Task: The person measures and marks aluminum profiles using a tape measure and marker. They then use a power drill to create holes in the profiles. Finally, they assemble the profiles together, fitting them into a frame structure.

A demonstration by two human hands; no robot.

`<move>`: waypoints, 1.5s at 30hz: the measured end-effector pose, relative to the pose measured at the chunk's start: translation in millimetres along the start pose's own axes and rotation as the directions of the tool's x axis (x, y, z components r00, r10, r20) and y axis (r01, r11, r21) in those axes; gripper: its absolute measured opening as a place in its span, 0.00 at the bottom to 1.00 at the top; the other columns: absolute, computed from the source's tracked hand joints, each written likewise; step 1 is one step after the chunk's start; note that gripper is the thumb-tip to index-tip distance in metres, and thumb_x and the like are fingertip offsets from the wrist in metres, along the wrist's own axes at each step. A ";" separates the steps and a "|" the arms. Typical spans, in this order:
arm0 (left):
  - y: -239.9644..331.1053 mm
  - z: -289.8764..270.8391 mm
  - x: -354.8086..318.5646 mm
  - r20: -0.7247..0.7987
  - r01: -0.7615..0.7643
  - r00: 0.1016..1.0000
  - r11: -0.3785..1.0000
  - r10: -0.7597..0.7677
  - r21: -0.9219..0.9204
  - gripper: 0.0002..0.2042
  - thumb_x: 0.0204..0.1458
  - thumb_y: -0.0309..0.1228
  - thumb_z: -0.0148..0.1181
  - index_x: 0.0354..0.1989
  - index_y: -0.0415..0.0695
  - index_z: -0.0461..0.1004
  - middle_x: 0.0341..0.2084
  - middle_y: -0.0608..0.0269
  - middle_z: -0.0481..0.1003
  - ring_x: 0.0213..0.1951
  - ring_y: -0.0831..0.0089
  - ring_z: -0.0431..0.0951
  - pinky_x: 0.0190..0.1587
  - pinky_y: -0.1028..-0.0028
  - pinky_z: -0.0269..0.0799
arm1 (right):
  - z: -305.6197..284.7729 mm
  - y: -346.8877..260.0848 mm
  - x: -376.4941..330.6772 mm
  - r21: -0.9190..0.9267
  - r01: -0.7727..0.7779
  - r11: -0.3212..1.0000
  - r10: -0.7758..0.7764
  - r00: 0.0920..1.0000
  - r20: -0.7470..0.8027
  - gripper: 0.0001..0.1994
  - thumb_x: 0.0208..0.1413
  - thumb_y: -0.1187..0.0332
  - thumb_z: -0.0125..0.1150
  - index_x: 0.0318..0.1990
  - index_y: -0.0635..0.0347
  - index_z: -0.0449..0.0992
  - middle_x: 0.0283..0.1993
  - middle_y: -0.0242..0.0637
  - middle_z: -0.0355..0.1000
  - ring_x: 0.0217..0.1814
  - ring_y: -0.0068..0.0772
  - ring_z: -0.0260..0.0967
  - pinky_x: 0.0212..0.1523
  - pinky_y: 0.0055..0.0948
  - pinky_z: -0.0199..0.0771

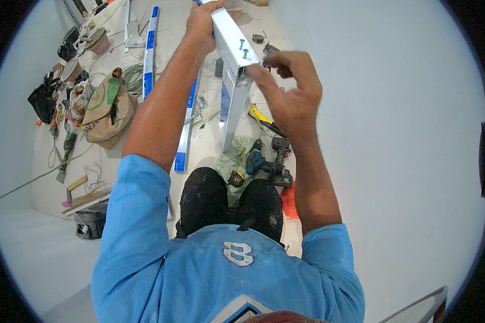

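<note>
A: Dial centred on the view. Where is the panel [233,39], and who holds it?
B: At 12 o'clock, raised above the floor [207,153]. The left hand [203,26], between 11 and 12, grips its far end. The right hand [295,91], at 1, is half curled by the near end, thumb at the edge; whether it pinches anything cannot be told.
A: What is done, and what is left?
B: Two screws, an upper screw [242,44] and a lower screw [246,54], show on the panel's top face. Whether they are threaded in or lie loose is unclear. Neither seems flush, so the fixing is judged unfinished.
A: The counts?
B: Panel, one; screws, two. Drills, two: a teal drill [256,159] and a dark drill [280,153], both at 3 o'clock, unheld. Tape [235,178], one plainly seen, at 6. Blue-banded strips, two: a long strip [150,51] near 11 and a part-hidden strip [181,153] near 10. Sack [106,116], one, near 10.
</note>
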State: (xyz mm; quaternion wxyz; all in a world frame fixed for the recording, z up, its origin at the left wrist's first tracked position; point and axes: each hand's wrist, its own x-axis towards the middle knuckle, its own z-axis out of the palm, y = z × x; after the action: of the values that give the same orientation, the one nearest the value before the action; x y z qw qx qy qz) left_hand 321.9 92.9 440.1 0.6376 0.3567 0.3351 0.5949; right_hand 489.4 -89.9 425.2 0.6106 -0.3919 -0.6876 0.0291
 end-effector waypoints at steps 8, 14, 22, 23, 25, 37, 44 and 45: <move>-4.3 -16.7 12.4 0.142 -0.013 0.990 1.000 0.014 -0.006 0.20 0.61 0.38 0.54 0.56 0.37 0.73 0.38 0.41 0.81 0.27 0.45 0.82 0.29 0.45 0.83 | 12.5 -18.3 36.1 -0.045 -0.089 0.995 0.096 0.971 0.218 0.13 0.49 0.61 0.80 0.30 0.59 0.82 0.31 0.39 0.76 0.33 0.36 0.74 0.36 0.37 0.73; -2.0 -9.2 5.5 0.021 -0.052 0.998 0.998 0.052 0.036 0.23 0.59 0.35 0.58 0.61 0.40 0.68 0.40 0.43 0.79 0.33 0.48 0.82 0.35 0.48 0.83 | 7.9 -23.0 44.6 -0.313 -0.011 0.950 0.095 0.963 0.253 0.11 0.55 0.64 0.76 0.31 0.62 0.82 0.29 0.38 0.78 0.29 0.26 0.75 0.30 0.30 0.75; -12.3 -19.1 19.3 0.042 -0.151 0.988 0.988 0.149 0.039 0.44 0.55 0.32 0.65 0.78 0.46 0.46 0.55 0.40 0.70 0.48 0.49 0.79 0.51 0.43 0.77 | 8.8 -19.9 52.2 -0.266 0.176 0.948 -0.078 0.937 0.341 0.07 0.54 0.68 0.73 0.32 0.61 0.81 0.32 0.42 0.75 0.38 0.44 0.71 0.42 0.44 0.71; -12.5 -20.1 19.7 0.039 -0.139 0.990 0.990 0.138 0.024 0.44 0.55 0.32 0.65 0.78 0.46 0.45 0.56 0.40 0.70 0.48 0.49 0.79 0.51 0.44 0.77 | 8.0 -17.0 53.4 -0.239 0.202 0.950 -0.105 0.926 0.363 0.07 0.54 0.68 0.73 0.33 0.61 0.80 0.32 0.42 0.75 0.38 0.44 0.71 0.42 0.44 0.71; -11.6 -21.7 21.5 0.034 -0.118 0.992 0.993 0.118 -0.010 0.46 0.54 0.31 0.66 0.78 0.46 0.44 0.56 0.40 0.70 0.47 0.49 0.79 0.50 0.46 0.78 | 5.8 -15.6 58.8 -0.238 0.253 0.938 -0.135 0.897 0.422 0.08 0.55 0.68 0.72 0.33 0.61 0.79 0.32 0.42 0.75 0.38 0.45 0.71 0.42 0.44 0.71; -11.2 -16.8 -37.0 0.313 0.101 0.950 0.955 -0.008 -0.281 0.24 0.63 0.52 0.57 0.47 0.40 0.77 0.38 0.50 0.83 0.41 0.58 0.85 0.49 0.64 0.82 | -3.3 -42.2 91.5 -0.332 0.174 0.927 0.129 0.683 0.719 0.09 0.64 0.66 0.67 0.43 0.65 0.80 0.31 0.37 0.77 0.33 0.27 0.75 0.35 0.31 0.75; -21.0 -2.7 -87.9 0.191 0.002 0.982 0.997 0.013 -0.082 0.19 0.57 0.44 0.60 0.43 0.38 0.77 0.29 0.54 0.81 0.30 0.62 0.84 0.36 0.62 0.83 | -25.6 68.3 -2.7 -0.135 -0.297 0.945 0.325 0.889 0.323 0.11 0.69 0.63 0.59 0.41 0.61 0.81 0.34 0.39 0.80 0.34 0.35 0.77 0.38 0.39 0.77; -21.4 -2.8 -86.6 0.142 0.061 0.989 0.992 -0.045 -0.107 0.15 0.54 0.39 0.59 0.39 0.39 0.77 0.24 0.56 0.80 0.22 0.63 0.81 0.27 0.62 0.82 | -15.4 97.4 -49.4 -0.271 -0.268 0.924 0.340 0.902 0.267 0.14 0.69 0.61 0.58 0.43 0.64 0.81 0.37 0.43 0.82 0.38 0.41 0.80 0.40 0.42 0.79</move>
State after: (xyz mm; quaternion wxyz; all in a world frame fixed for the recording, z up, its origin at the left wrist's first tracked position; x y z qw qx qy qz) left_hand 324.8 5.9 420.7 0.6938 0.3523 0.2658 0.5692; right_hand 549.1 -57.8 338.2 0.4343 -0.5530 -0.7030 0.1066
